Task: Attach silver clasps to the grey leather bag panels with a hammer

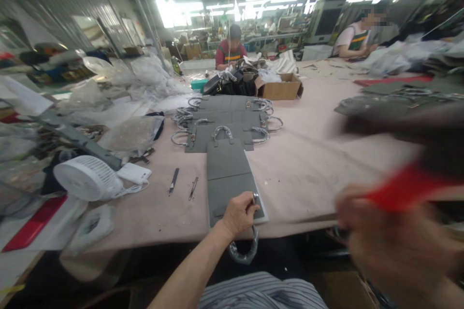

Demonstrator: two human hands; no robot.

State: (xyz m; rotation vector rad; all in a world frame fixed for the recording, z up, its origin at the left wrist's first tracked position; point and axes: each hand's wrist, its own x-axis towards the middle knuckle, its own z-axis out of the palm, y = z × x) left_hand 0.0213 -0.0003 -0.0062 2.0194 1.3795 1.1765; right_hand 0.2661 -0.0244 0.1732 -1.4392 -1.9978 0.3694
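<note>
A grey bag panel [228,164] with plastic-wrapped handles lies lengthwise at the table's front edge, one handle hanging over the edge. My left hand [239,212] is pinched round a small metal piece [255,198] on the panel's right side, near its lower end. Raised at the right, my right hand [391,246] is closed round a red-handled tool [406,186] with a dark head, blurred by motion. Beyond the panel lie several similar grey panels [226,118] with wrapped handles and metal fittings.
Left of the panel are a dark-handled tool [174,182], tweezers-like tool [193,188] and white fan [89,177]. Bagged items pile up at far left. A cardboard box [279,88] and dark bags [232,82] stand farther back. Two people [231,50] work across the table.
</note>
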